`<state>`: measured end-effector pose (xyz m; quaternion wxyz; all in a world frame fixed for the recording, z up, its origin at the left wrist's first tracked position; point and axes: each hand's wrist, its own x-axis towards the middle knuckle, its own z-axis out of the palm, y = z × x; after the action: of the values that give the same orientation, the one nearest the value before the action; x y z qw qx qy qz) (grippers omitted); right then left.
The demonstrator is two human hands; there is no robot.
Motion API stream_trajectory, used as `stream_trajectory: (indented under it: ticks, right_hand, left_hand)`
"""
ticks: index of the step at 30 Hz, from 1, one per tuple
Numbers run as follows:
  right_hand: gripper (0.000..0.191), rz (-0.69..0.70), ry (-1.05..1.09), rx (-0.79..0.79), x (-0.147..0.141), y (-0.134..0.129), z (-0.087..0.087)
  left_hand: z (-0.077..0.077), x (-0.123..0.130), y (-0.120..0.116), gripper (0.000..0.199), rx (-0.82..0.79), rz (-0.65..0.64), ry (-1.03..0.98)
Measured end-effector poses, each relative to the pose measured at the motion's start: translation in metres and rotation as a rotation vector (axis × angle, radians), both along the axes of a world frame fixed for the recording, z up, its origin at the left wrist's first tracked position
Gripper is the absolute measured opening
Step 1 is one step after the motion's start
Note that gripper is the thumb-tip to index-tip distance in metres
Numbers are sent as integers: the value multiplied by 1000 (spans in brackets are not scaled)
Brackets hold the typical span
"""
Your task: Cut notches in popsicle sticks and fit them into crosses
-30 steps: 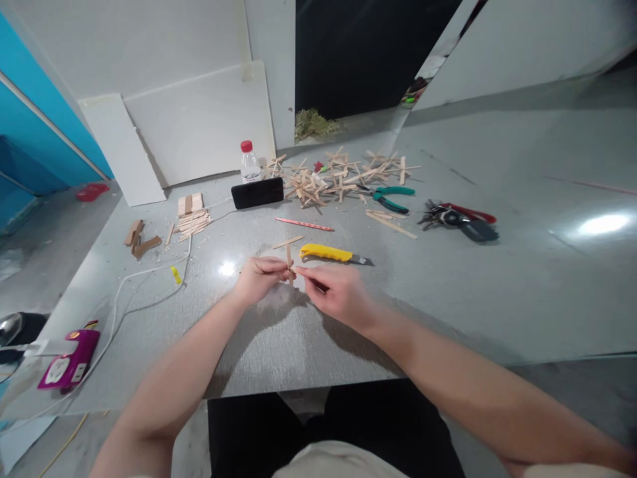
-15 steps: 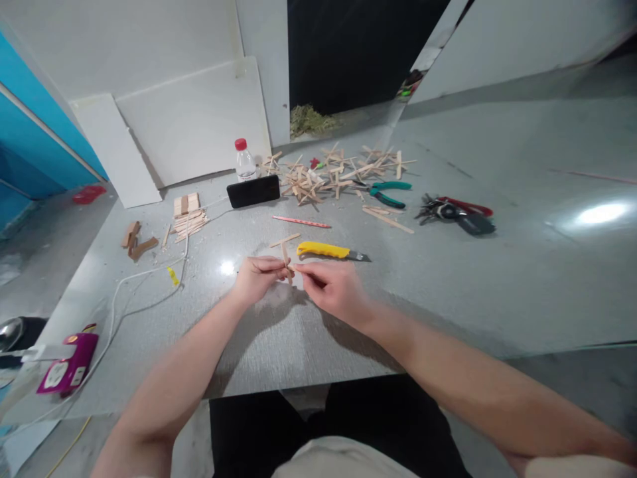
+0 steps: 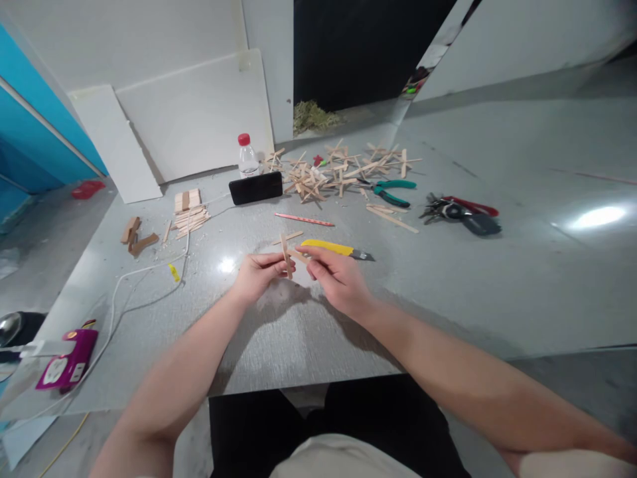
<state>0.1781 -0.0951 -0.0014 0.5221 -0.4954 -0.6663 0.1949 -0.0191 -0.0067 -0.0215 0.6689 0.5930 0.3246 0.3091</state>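
Observation:
Between the thumb and fingers of my left hand (image 3: 259, 275) is a flat wooden craft stick (image 3: 285, 251), held roughly upright. My right hand (image 3: 341, 282) pinches a second craft stick (image 3: 298, 256), which lies across the first one; whether the two are joined I cannot tell. Just beyond my right fingers a yellow utility knife (image 3: 328, 247) rests on the table with its blade pointing right. Another loose stick (image 3: 291, 238) lies on the table behind my hands, and a red-patterned pencil-like rod (image 3: 304, 220) lies farther back.
Crossed stick pieces (image 3: 343, 169) are heaped at the back, beside green-handled pliers (image 3: 393, 192). A phone (image 3: 256, 189) leans by a red-capped bottle (image 3: 247, 156). Stacked sticks (image 3: 192, 216) and a white cable (image 3: 115, 299) lie left; keys (image 3: 462, 214) lie right.
My right fingers have drawn back slightly and opened out, showing more of the second stick. The first stick stays in my left hand. The whole view has shifted a little.

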Motion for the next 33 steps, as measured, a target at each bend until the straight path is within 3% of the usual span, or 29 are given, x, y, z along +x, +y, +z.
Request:
stream_trajectory:
  ticks: [8, 14, 18, 22, 28, 33]
  right_hand:
    - [31, 46, 50, -32, -2, -1, 0]
    - [28, 20, 64, -140, 5, 6, 0]
    - [14, 13, 50, -308, 25, 25, -12]
    - [14, -66, 91, -409, 46, 46, -28]
    - [25, -224, 245, -383, 60, 60, -33]
    - [33, -139, 393, -249, 45, 46, -22]
  left_hand:
    - [6, -1, -3, 19, -38, -1, -56]
    - [5, 0, -2, 21, -52, 31, -72]
    - [0, 0, 3, 22, -53, 74, -58]
    - [-3, -1, 7, 26, -62, 106, -45]
    - [-3, -3, 6, 26, -84, 94, -36]
    - [-2, -3, 4, 24, -73, 53, -24]
